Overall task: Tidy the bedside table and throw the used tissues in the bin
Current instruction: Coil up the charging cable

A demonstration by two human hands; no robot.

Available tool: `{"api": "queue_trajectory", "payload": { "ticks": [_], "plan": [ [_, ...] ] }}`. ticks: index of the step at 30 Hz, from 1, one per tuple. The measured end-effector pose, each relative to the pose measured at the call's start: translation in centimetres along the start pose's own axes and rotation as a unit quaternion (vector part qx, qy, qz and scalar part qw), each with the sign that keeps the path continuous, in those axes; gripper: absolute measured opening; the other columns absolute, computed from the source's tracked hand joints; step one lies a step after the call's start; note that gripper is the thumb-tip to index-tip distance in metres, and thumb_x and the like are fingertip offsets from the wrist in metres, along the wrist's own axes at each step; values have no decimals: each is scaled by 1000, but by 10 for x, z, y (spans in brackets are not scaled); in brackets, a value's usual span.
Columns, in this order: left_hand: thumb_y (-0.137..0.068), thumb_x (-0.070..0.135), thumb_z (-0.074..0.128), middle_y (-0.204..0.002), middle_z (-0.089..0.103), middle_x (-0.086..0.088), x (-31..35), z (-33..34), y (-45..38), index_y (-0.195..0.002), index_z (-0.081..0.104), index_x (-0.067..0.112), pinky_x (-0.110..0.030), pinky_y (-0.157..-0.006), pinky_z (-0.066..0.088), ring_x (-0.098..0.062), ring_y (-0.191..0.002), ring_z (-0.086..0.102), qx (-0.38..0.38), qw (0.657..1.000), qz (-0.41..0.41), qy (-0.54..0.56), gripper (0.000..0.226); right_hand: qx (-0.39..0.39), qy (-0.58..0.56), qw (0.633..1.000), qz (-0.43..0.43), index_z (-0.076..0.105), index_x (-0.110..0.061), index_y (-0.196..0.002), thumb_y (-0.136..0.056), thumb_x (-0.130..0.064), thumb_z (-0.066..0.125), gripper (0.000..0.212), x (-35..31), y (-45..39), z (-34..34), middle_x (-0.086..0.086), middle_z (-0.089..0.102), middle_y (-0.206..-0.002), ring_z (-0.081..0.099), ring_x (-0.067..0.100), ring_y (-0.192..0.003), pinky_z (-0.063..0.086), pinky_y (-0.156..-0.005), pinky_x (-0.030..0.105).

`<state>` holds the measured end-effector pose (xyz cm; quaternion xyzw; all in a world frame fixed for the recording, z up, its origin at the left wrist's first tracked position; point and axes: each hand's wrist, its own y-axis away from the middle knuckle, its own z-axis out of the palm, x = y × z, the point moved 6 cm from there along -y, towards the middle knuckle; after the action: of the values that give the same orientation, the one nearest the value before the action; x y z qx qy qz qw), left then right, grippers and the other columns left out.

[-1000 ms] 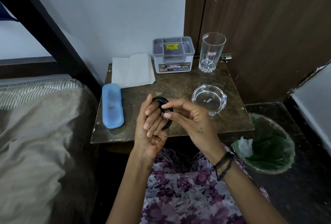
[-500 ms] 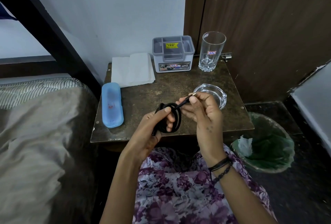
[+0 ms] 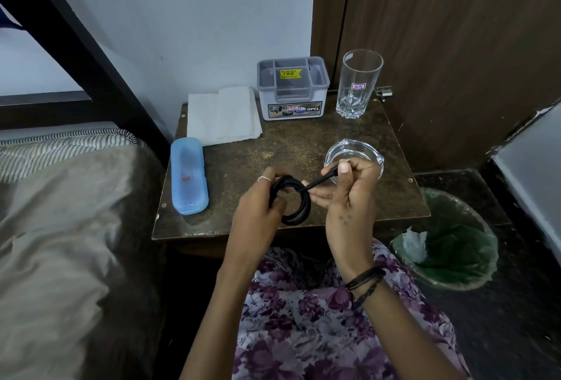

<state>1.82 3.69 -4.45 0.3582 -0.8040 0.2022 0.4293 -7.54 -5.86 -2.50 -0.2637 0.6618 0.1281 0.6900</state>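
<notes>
head view: left hand [image 3: 258, 212] grips coiled black cable [image 3: 293, 200]; right hand [image 3: 352, 191] pinches its free end above the tabletop [image 3: 258, 161].

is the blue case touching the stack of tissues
Apart. In the head view a strip of bare table top shows between the blue case and the nearest edge of the folded tissues.

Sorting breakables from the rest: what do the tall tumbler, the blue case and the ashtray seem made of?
Tall tumbler: clear glass by the look, with a cut, faceted base. Blue case: likely plastic, translucent, matte, with rounded moulded edges. Ashtray: thick clear glass, seemingly, with a notched rim that catches the light.
</notes>
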Motion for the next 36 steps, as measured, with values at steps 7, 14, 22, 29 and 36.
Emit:
{"api": "queue_trajectory", "payload": {
  "ticks": [7,14,22,29,36],
  "plan": [
    [-93,13,52,-80,65,16,3,-1,7,-105,59,26,-24,-67,48,0,-73,60,66,998,10,9,18,7,-38,998,51,34,-16,-99,-99,-21,34,6,6,-4,-2,-4,55,-88,65,2,-58,55,-56,17],
    [-94,10,49,-59,56,3,11,0,10,-96,59,15,-9,-48,39,-4,-55,52,81,992,-18,94,12,17,2,998,58,55,-15,-103,-98,-19,43,13,18,-5,-10,10,64,-86,68,9,-67,57,-59,22],
    [-94,10,46,-70,59,-2,4,-10,7,-93,54,16,-41,-60,52,-18,-63,53,165,979,-57,108,10,-56,221,970,-82,72,-17,-98,-86,-21,64,16,11,7,-8,-4,52,-91,51,-7,-81,42,-69,2],
    [-96,7,43,-72,58,2,6,-8,5,-95,51,17,-19,-54,45,-8,-61,52,164,981,-42,98,13,-165,279,942,-86,70,-15,-106,-88,-21,60,21,7,2,2,-2,63,-93,59,4,-81,45,-74,6],
    [-97,4,38,-69,55,2,9,-9,3,-97,49,20,-27,-54,42,-7,-59,50,168,984,-1,52,20,-238,313,918,-56,65,-11,-106,-92,-22,56,20,9,6,8,-5,54,-99,55,5,-90,44,-78,9]
  ]
}}
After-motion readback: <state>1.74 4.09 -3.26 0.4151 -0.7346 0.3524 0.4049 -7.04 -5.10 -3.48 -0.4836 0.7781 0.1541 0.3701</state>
